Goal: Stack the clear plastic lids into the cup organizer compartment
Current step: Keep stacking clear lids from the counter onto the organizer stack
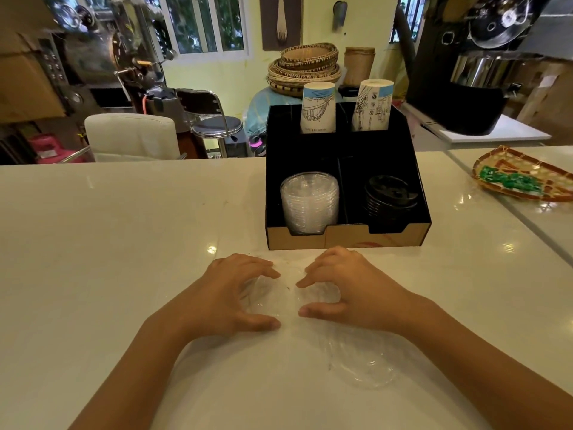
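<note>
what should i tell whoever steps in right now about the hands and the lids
Left hand and right hand: both cupped around loose clear lids on the counter, grip not visibly closed.
Done: a stack of clear lids stands in the organizer front left compartment; black lids front right, paper cups behind.
Left: the lids under the hands, plus clear plastic by the right wrist.

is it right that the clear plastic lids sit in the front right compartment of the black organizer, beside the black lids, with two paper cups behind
Not quite. In the head view the stack of clear plastic lids sits in the front left compartment of the black cup organizer; the stack of black lids is in the front right. Two printed paper cups do stand behind.
</note>
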